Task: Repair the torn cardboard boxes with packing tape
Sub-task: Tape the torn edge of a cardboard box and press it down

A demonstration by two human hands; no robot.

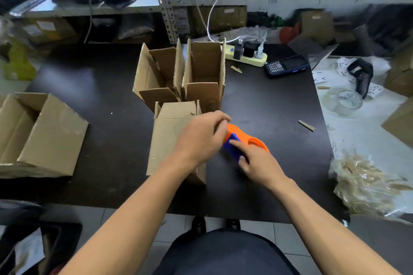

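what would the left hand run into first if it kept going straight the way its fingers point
Probably the orange and blue tape dispenser: the left hand points right with its fingertips already at the orange end, which the right hand grips. Actual contact is blurred.

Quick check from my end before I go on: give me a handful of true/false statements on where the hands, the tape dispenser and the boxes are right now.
1. Both hands are on the orange and blue plastic tape dispenser. True: the right hand holds it and the left hand has its fingers at its orange front end.
2. The dispenser sits inside an upright box. False: it is beside the flattened brown cardboard box, at its right edge.
3. Two open brown cardboard boxes stand upright behind the flattened one. True.
4. The clear roll of packing tape lies on the dark tabletop. False: it rests on the white surface to the right.
5. A large open cardboard box lies at the table's left edge. True.
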